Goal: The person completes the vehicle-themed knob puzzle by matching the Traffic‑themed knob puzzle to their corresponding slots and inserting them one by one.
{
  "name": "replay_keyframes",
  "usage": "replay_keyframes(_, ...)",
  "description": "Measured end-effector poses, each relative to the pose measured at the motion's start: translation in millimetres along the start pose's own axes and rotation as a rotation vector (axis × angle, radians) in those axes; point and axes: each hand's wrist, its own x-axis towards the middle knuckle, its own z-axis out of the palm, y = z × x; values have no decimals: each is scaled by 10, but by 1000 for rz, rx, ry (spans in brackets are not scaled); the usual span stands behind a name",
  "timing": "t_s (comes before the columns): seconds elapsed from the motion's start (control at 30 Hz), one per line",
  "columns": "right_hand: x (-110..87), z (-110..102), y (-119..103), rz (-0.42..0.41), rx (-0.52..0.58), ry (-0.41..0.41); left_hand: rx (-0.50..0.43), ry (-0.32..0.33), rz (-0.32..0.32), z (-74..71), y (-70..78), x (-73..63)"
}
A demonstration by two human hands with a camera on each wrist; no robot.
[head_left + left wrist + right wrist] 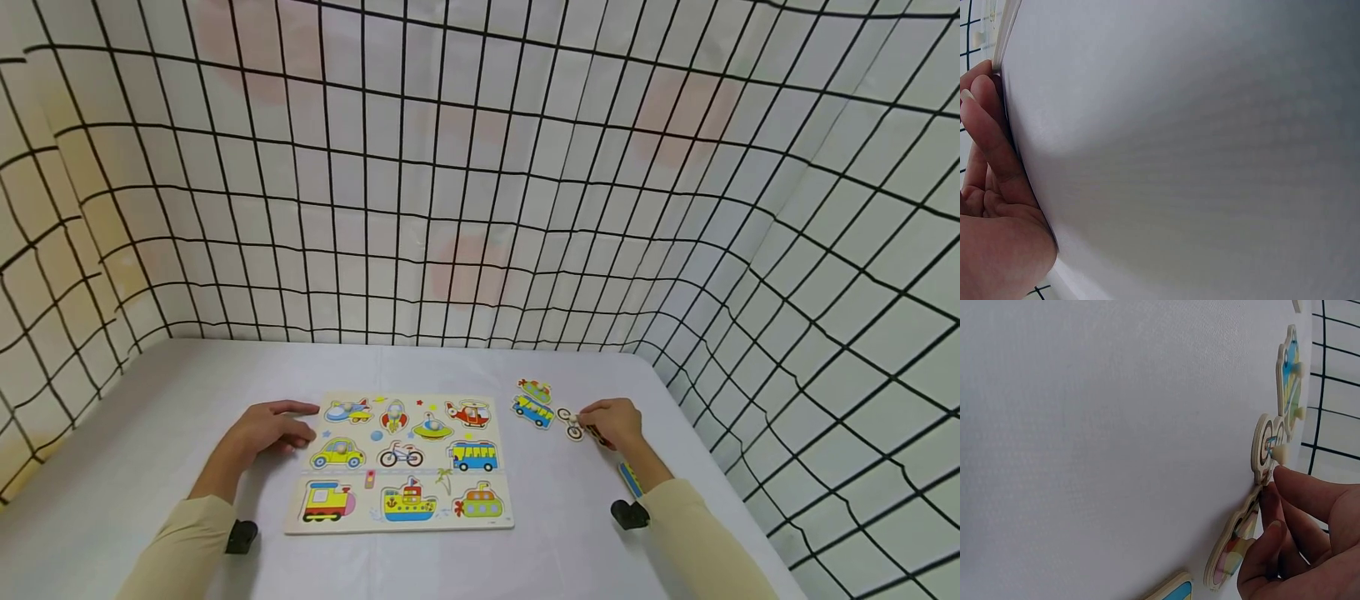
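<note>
My left hand (266,429) rests at the left edge of the wooden puzzle board (367,518), its fingers extended against the edge. In the left wrist view the fingers (991,134) lie loosely beside the board. My right hand (618,421) is at the loose bicycle piece (568,427), fingertips close together. In the right wrist view one fingertip (1279,472) is right at the bicycle's knob (1280,453); I cannot tell whether it is pinched. Under the curled fingers lies a multicoloured piece (1230,553), partly hidden by them.
A bus piece (533,412) and a submarine piece (536,390) lie left of the right hand. Another blue and yellow piece (630,479) lies by the right wrist. Knobbed pieces, such as the car (339,452), sit on the board. A black grid on white fabric (465,208) encloses the white table.
</note>
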Motion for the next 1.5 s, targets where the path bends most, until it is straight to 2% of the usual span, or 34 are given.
replay_keyframes(0.23,13,21,12,-19,3,9,-15,-2,-12,4,-14,-15)
replay_keyframes(0.47,17,24,14,-20,2,4,0,-13,5,-19,-13,-3)
replay_keyframes(0.67,7,-11,-29,-4,-7,-23,-1,-13,-5,-28,-8,31)
replay_keyframes(0.9,15,-24,-51,41,62,-77,3,-15,-9,-28,-10,52)
replay_keyframes(1.07,0,15,-52,-16,64,-81,-4,-13,-11,-23,-13,44)
replay_keyframes(1.3,-61,65,-90,-91,-26,-29,-6,-9,-14,-11,-7,36)
replay_keyframes(1.5,-89,71,-152,-99,-49,-8,-12,-9,-14,-16,6,19)
